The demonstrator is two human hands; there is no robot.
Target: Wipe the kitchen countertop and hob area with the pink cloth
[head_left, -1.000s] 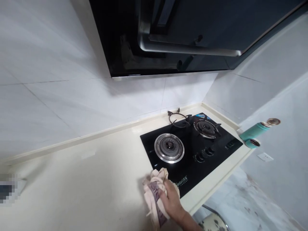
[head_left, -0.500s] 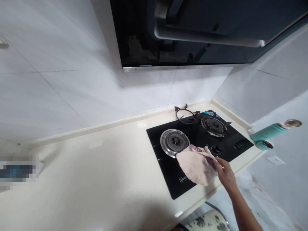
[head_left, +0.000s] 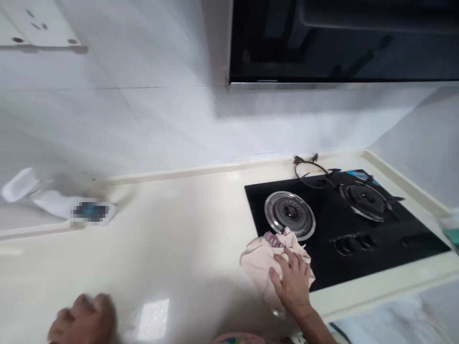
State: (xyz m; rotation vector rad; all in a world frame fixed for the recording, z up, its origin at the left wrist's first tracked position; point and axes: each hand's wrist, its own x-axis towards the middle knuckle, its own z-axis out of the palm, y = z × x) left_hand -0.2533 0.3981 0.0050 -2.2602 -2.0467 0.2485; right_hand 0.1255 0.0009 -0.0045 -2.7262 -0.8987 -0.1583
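My right hand (head_left: pixel 294 282) presses down on a pale pink cloth (head_left: pixel 260 263), its fingers bent over the bunched fabric. The cloth lies across the front left corner of the black gas stove (head_left: pixel 322 267) and onto the cream countertop (head_left: pixel 172 239). Just behind the cloth is the left burner (head_left: pixel 289 212), a metal ring without its pan support. My left hand (head_left: pixel 84 322) is at the lower left, over the counter, somewhat blurred. Its fingers look curled in, and nothing shows in them.
A loose black pan support (head_left: pixel 311 174) rests behind the stove's back edge. The right burner (head_left: pixel 366 198) carries its own support. A dark range hood (head_left: pixel 340 52) hangs above. At the left lies a white item (head_left: pixel 53 203), partly blurred out. Wall sockets (head_left: pixel 39 24) are at upper left.
My view has turned left. My right hand has brought the cloth from over the stove's front to its left corner and pressed it down. My left hand has come into view.
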